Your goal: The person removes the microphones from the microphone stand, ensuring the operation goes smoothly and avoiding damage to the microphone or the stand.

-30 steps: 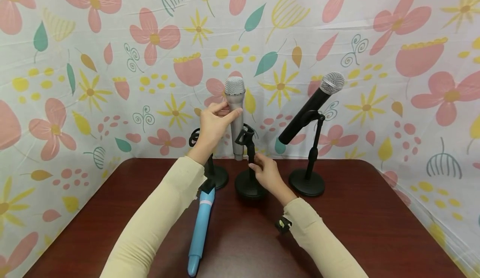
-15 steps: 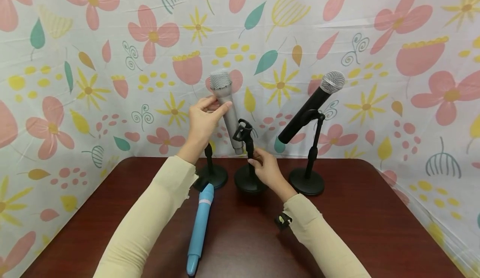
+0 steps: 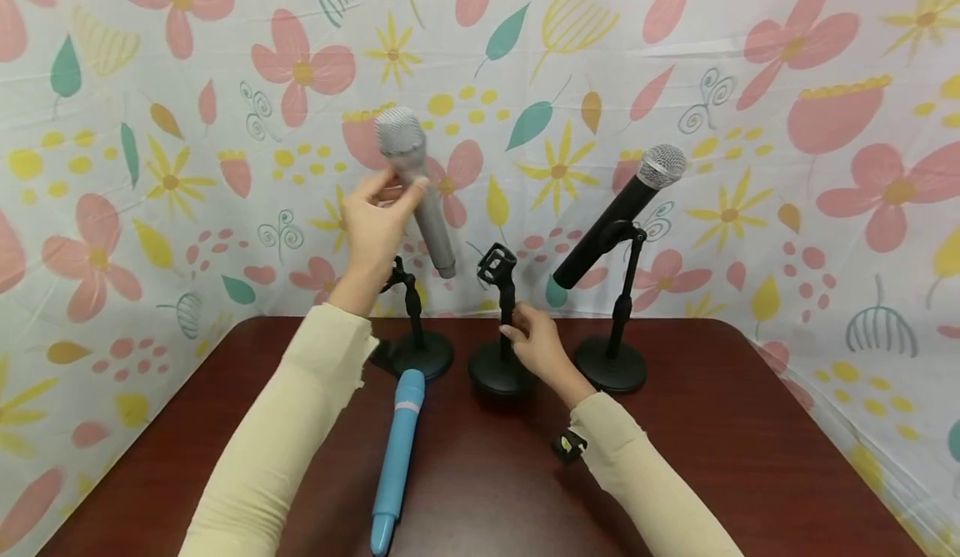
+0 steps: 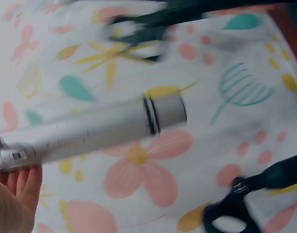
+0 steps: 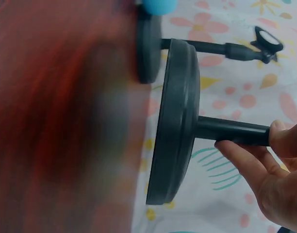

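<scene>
My left hand pinches a silver microphone between thumb and fingers, in the air above the table. The mesh head points up and left, and its lower end tilts down to the right; in the left wrist view the microphone's body lies across the middle. My right hand grips the pole of the middle black microphone stand, whose holder on top has nothing in it. In the right wrist view the stand's round base appears tilted and slightly off the table.
A blue microphone lies on the dark wooden table, near the left stand, which has a bare holder. At right, another stand bears a black microphone. Floral cloth hangs behind the table.
My left hand has moved left and up with the silver microphone, away from the middle stand's holder. The holder has turned slightly. My right hand stays on the pole.
</scene>
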Motion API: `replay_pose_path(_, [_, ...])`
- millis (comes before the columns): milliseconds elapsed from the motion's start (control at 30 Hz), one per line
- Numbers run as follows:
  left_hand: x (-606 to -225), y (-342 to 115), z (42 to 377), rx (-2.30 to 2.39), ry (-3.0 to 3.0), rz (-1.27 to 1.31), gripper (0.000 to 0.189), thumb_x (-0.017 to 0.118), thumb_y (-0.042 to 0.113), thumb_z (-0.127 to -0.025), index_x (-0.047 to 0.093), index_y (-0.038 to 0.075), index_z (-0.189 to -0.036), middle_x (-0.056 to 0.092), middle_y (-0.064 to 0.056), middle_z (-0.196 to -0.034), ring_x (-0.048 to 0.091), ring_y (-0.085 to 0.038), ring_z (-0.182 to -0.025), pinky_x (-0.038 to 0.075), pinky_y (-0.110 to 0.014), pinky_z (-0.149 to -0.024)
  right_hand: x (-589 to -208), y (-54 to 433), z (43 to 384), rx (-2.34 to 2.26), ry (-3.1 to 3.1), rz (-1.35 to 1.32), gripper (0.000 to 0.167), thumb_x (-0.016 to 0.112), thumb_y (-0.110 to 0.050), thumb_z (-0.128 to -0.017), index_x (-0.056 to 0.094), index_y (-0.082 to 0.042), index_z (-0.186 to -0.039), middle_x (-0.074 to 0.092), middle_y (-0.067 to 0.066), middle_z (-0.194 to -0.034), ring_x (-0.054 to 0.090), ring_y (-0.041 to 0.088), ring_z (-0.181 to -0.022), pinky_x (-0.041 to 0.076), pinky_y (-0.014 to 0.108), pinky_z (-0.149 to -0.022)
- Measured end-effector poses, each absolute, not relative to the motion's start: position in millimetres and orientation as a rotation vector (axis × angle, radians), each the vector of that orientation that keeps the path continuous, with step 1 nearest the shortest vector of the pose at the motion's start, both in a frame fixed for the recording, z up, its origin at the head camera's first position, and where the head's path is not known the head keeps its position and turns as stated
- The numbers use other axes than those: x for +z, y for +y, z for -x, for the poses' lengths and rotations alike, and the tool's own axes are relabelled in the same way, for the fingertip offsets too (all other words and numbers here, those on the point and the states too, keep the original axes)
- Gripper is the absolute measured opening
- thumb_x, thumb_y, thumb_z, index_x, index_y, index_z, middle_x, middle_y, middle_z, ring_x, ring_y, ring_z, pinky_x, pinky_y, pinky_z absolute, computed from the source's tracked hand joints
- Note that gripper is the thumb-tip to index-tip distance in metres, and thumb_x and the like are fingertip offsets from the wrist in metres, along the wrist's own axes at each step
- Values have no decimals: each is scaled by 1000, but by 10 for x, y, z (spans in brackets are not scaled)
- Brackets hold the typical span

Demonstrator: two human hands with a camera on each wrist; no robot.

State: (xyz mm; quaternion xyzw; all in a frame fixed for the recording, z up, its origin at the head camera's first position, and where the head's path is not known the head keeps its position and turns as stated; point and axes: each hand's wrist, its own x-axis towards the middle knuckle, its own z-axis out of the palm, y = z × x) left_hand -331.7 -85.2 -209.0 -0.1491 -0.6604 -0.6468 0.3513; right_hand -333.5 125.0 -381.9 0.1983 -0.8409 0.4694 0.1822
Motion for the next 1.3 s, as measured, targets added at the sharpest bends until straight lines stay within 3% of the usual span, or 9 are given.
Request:
replay_pose_path(100, [-2066, -889, 3260, -1623, -1756, 403, 39, 80, 16, -79, 71, 2, -115, 61, -1, -93, 63, -13, -84, 53, -23, -73, -3871, 1269, 3340, 1323, -2404, -520, 5, 63, -1, -91, 59, 1, -93, 66, 14, -89, 65, 28, -88, 48, 37, -70])
replay_pose_path(367, [-2312, -868, 3179, -1657, -2084, 310, 54, 78, 28, -82, 62, 2, -127, 65, -12, -106, 69, -20, -86, 55, -24, -63, -3870, 1260, 3390, 1353, -2359, -513, 6, 63, 0, -91, 59, 2, -94, 66, 16, -90, 66, 31, -93, 51, 42, -75])
replay_pose_path(533, [-2461, -889, 3149, -1569, -2247, 301, 57, 75, 34, -84, 61, 4, -130, 67, -13, -106, 69, -23, -90, 56, -32, -72, -3910, 1266, 3404, 1368, -2365, -494, 6, 64, 1, -90, 60, 2, -95, 66, 16, -91, 66, 33, -97, 52, 45, -80])
replay_pose_path(867, [-2824, -882, 3060, -1311, -2485, 318, 48, 74, 32, -86, 63, 3, -122, 69, -14, -91, 66, -20, -63, 53, -31, -55, -3976, 1247, 3458, 1403, -2336, -486, 7, 64, 1, -90, 62, 2, -97, 67, 16, -93, 66, 33, -98, 53, 45, -80])
replay_pose_path(1300, [-3112, -902, 3044, -1305, -2596, 295, 53, 75, 28, -85, 57, -3, -124, 69, -15, -90, 67, -20, -59, 55, -31, -55, -4014, 1213, 3500, 1399, -2323, -467, 7, 66, 2, -88, 61, 3, -93, 67, 17, -88, 67, 32, -92, 52, 44, -76])
